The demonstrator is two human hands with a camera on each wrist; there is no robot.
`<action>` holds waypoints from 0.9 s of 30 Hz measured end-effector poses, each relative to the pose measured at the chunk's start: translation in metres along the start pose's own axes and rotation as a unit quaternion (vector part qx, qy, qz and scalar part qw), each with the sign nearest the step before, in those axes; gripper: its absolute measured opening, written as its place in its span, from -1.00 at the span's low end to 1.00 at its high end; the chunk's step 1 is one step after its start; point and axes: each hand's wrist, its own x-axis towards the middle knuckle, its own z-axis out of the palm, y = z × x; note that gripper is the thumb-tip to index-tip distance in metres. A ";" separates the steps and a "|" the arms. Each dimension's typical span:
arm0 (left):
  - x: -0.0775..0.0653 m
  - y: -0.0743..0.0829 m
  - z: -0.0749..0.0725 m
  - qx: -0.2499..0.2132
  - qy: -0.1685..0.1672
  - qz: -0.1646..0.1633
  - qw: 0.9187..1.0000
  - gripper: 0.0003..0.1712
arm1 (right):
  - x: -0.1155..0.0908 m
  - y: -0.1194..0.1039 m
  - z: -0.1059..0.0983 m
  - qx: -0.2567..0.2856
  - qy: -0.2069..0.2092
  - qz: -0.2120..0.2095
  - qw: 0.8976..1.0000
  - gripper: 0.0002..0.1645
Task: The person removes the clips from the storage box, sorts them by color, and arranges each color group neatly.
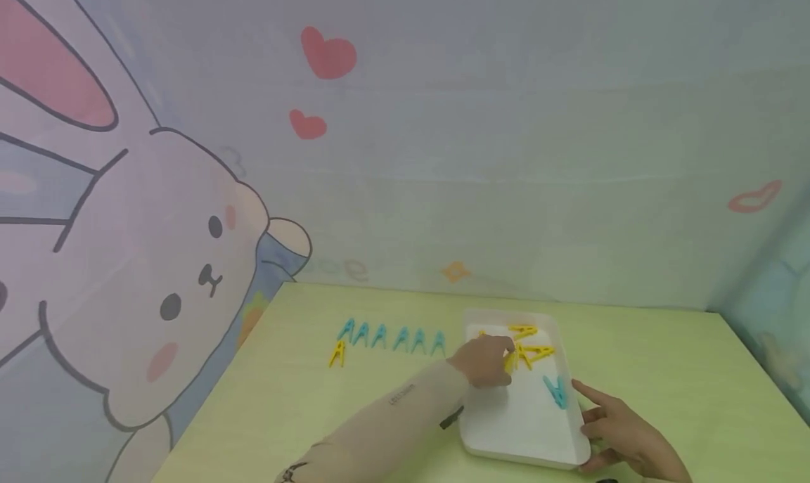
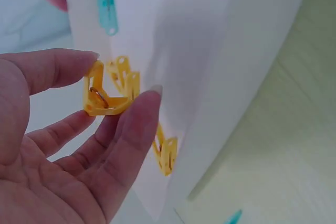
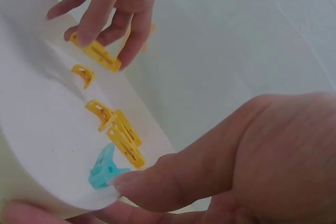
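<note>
My left hand (image 1: 484, 361) is over the white tray (image 1: 500, 434) and pinches a yellow clothespin (image 2: 105, 100) between thumb and fingers. In the right wrist view that clothespin (image 3: 98, 54) is raised above the tray floor. Several other yellow clothespins (image 1: 538, 353) lie in the far part of the tray, some overlapping. One blue clothespin (image 1: 557, 391) lies near the tray's right wall. My right hand (image 1: 623, 430) holds that right side. Its thumb (image 3: 168, 184) is at the rim near the blue clothespin, with other fingers outside the wall.
Left of the tray, several blue clothespins (image 1: 401, 339) stand in a row on the light green table (image 1: 304, 413). A single yellow clothespin (image 1: 338, 354) lies in front of the row's left end. Behind the table hangs a printed backdrop (image 1: 506, 152) with a rabbit and hearts.
</note>
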 end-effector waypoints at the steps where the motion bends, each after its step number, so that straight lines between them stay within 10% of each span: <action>1: -0.001 -0.002 -0.004 -0.022 0.001 -0.005 1.000 -0.44 | 0.000 0.000 -0.001 -0.003 -0.001 0.000 1.000 -0.07; 14: -0.031 -0.060 -0.049 -0.160 0.045 0.014 0.986 -0.40 | 0.001 -0.004 -0.005 -0.008 -0.008 -0.009 1.000 -0.11; 27: -0.064 -0.142 -0.059 -0.180 0.081 -0.079 0.977 -0.36 | 0.011 -0.007 -0.005 -0.030 -0.004 0.027 0.999 -0.11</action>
